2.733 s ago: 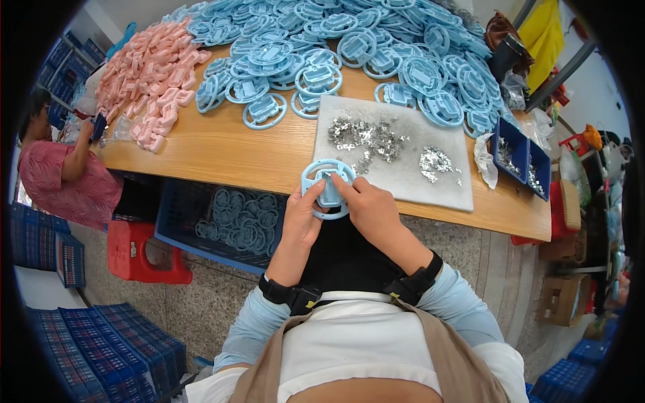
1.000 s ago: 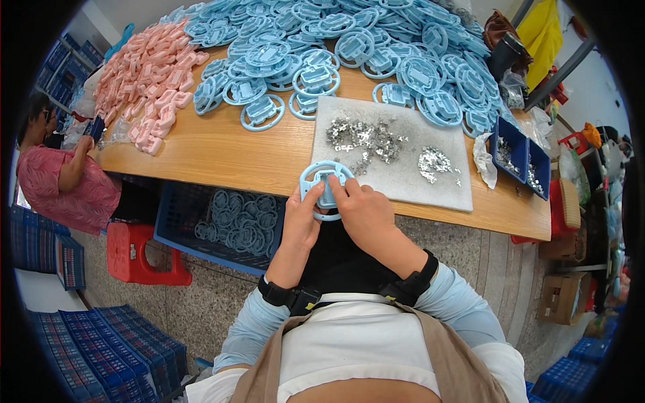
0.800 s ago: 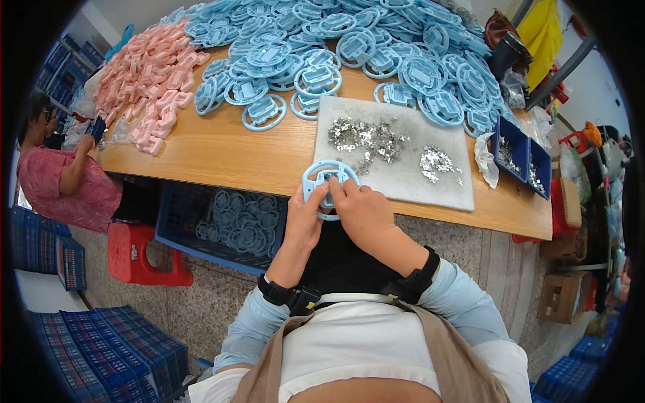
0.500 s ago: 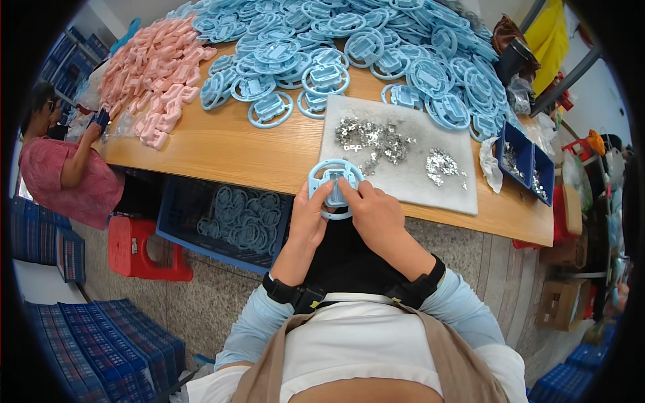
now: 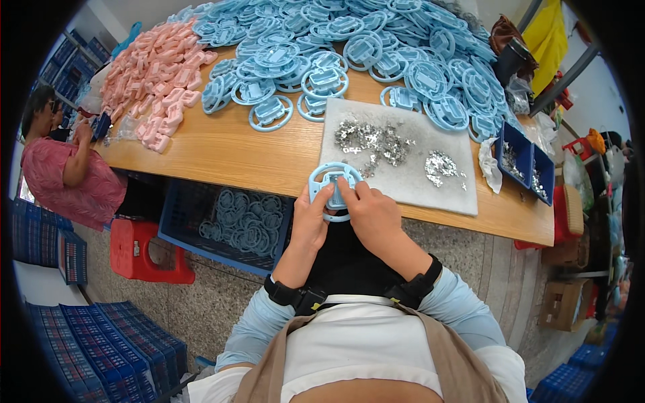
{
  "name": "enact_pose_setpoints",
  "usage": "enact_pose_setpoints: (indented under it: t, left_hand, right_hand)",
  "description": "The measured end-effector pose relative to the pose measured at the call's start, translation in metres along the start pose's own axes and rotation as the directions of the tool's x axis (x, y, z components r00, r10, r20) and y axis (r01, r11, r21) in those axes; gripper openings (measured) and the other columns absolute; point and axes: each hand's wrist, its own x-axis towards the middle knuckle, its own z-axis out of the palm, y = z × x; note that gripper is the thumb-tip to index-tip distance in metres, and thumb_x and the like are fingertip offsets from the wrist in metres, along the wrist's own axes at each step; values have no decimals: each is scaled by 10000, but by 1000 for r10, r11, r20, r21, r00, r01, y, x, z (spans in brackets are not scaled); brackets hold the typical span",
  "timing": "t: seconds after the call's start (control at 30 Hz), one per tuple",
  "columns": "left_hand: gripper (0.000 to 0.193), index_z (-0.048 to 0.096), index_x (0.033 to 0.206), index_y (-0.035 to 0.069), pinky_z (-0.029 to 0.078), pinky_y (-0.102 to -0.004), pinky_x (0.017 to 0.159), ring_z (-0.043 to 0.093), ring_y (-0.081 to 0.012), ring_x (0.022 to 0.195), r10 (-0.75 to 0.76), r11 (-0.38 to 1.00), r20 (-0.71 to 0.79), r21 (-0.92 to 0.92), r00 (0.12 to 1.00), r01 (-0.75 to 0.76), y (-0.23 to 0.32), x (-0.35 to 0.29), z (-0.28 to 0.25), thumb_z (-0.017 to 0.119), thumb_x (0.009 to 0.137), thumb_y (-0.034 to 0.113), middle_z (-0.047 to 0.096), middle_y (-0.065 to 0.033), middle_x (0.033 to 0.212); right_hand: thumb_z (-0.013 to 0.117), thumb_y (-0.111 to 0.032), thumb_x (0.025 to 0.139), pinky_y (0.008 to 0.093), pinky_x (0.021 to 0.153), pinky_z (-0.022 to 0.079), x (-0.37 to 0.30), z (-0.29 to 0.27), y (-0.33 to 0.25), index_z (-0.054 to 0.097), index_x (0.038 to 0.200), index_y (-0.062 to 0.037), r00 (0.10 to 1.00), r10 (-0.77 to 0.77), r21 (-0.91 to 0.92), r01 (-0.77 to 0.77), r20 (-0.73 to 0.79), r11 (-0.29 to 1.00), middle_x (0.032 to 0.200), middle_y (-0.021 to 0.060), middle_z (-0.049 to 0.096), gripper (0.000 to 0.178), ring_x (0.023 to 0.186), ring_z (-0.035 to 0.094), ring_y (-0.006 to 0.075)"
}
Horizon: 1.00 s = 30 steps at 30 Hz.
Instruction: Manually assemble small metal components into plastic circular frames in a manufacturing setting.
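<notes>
Between my two hands, just off the table's front edge, is a light blue plastic toy steering wheel (image 5: 324, 176) with a recessed rectangular centre. My left hand (image 5: 312, 218) grips its left side, thumb laid on the centre part. My right hand (image 5: 370, 213) holds the right side, its fingertips pressing into the recess. Whether a small metal piece sits under those fingertips is hidden. Beyond the wheel lies a white foam pad (image 5: 416, 191) carrying a larger heap of small silvery metal clips (image 5: 376, 140) and a smaller heap (image 5: 440, 166) to its right.
A large pile of blue wheels (image 5: 275, 54) covers the table's back, beside pink plastic parts (image 5: 151, 107). Blue bins (image 5: 516, 153) of metal pieces stand right. Below the table, a blue crate (image 5: 213, 247) holds more wheels. A red stool (image 5: 138, 252) and another person (image 5: 70, 161) are left.
My hands and the wheel have barely shifted; the right fingers have moved slightly on the wheel's centre. At the left, the other person's hand has moved up a little.
</notes>
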Motion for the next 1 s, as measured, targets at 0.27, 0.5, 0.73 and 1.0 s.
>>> enact_pose_setpoints:
  t: [0.27,0.5,0.73,1.0]
  left_hand:
    - [268,508,1107,29,469,-235,665,569,-89,821,0,998,-25,64,1000,1,4,-3,5,562,863,128,588,-28,929]
    - [266,514,1102,49,487,-266,730,586,-116,870,-52,998,4,-36,999,52,8,0,2,570,865,156,591,-36,970]
    - [241,519,1115,48,514,-310,781,596,-149,920,-148,965,-26,-225,989,139,13,7,-2,505,913,180,594,-58,1010]
    - [232,523,1101,53,518,-293,765,596,-133,909,-124,978,-38,-171,992,116,12,7,1,506,915,190,596,-50,1000]
  right_hand:
    - [581,-83,699,297,513,480,1,0,0,560,1150,-106,999,-34,-15,34,40,999,798,47,549,452,619,596,195]
    - [583,-29,714,333,511,473,0,3,8,588,1117,-153,993,78,201,-60,-86,978,746,56,554,422,591,584,232]
    - [584,-73,747,372,504,476,-2,-5,20,607,1068,-139,980,185,389,-143,-73,910,708,76,559,329,561,586,276]
    - [590,-51,743,349,501,459,-1,-3,14,617,1074,-153,989,114,315,-78,-97,946,678,61,526,347,556,566,246]
